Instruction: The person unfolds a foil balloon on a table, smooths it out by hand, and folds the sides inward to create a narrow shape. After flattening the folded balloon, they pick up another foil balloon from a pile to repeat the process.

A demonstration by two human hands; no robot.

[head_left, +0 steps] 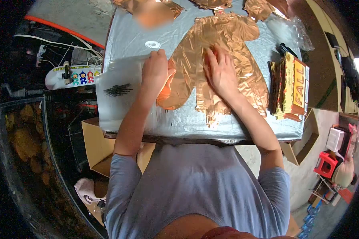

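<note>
Flat copper-coloured foil sheets [243,63], seemingly uninflated foil balloons, lie on the silvery table cover [283,129]. My right hand [221,73] rests on the foil with its fingers spread, pressing near a lengthwise fold. At the foil's left edge my left hand [157,71] is closed, with thumb and fingers round a raised piece of that foil. Beneath my left forearm lies a clear plastic sheet [107,107] with a black scribbled mark. A white oval sticker [152,44] is just beyond my left hand.
Printed packets [293,87] are stacked at the table's right, near crumpled clear plastic [289,30]. More copper foil [261,8] lies at the far edge. Cardboard boxes [95,143] stand below. A skateboard [70,77] is left; another person [344,173] is far right.
</note>
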